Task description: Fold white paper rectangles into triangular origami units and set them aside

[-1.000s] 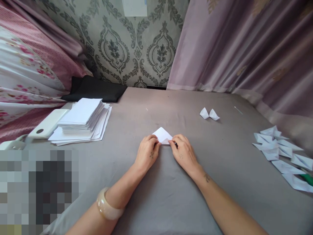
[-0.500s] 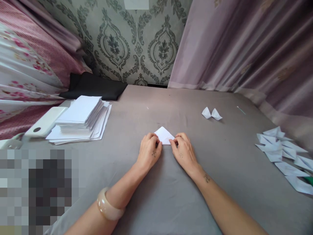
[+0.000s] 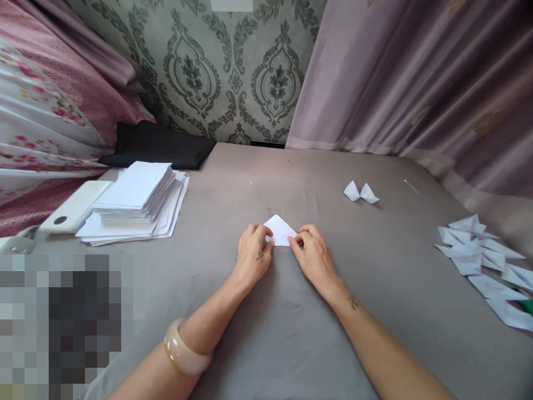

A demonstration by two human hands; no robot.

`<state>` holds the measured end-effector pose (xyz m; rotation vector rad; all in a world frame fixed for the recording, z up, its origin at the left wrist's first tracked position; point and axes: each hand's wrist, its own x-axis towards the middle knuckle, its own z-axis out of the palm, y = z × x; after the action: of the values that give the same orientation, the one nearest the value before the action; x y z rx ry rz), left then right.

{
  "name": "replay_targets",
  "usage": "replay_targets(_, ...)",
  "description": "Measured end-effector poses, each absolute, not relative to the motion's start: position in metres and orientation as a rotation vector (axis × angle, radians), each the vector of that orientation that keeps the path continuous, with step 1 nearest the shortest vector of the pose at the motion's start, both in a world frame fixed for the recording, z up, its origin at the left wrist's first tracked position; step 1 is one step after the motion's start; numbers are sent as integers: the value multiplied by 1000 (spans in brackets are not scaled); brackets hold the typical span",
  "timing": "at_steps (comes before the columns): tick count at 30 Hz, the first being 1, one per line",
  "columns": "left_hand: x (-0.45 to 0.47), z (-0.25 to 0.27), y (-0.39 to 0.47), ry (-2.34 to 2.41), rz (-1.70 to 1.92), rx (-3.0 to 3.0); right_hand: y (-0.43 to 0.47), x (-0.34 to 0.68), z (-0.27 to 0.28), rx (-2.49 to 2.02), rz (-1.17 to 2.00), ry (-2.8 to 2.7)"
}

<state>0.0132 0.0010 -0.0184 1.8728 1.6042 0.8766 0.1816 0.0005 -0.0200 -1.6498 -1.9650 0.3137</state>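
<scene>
A small white sheet of folded paper [image 3: 281, 231] lies on the grey cloth in front of me, its peak pointing away and its straight edge toward me. My left hand [image 3: 255, 251] pinches its left corner between thumb and fingers. At the right corner, my right hand [image 3: 311, 253] grips the paper the same way. Both corners are partly hidden behind the fingers. Beyond my right hand stands a folded paper piece with two white points [image 3: 361, 192].
A stack of white paper [image 3: 131, 194] sits at the left, beside a white device [image 3: 77, 206] and a black folded cloth [image 3: 162, 145]. Several folded paper pieces [image 3: 466, 255] lie in a heap at the far right. A thin stick [image 3: 411, 186] rests near the curtain [image 3: 353, 83].
My left hand has shifted very slightly at the paper's left corner. The folded paper and my right hand stay almost where they were.
</scene>
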Motion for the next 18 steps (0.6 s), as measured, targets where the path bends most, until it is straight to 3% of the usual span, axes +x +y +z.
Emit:
replay_targets(8,12,-19,2,1551,816,1957,-3,181,-13,-1733,199,-2023)
replay_targets(18,10,-24,6,1568,755,2018,-9,192,-7,-1566,320,-2065)
